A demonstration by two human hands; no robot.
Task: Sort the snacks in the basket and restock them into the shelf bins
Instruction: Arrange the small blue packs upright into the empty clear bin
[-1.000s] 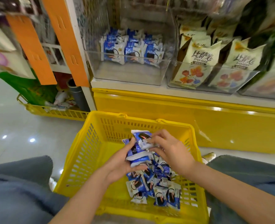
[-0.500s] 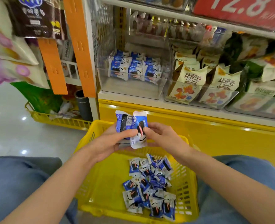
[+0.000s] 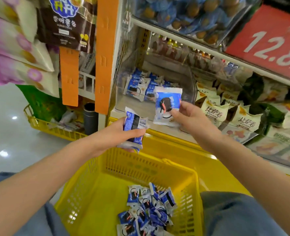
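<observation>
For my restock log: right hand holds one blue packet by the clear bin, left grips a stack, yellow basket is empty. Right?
Not empty: the head view shows a pile of packets in the yellow basket. The right hand holds one packet by the clear bin; the left hand grips a stack.

One wide-angle camera, worn on the person's head, looks forward and down. The yellow basket point(image 3: 89, 193) lies close beneath it at the near edge. Ahead it faces the clear shelf bin point(image 3: 132, 106) at arm's reach, with the floor point(image 3: 4, 133) at far left.
</observation>
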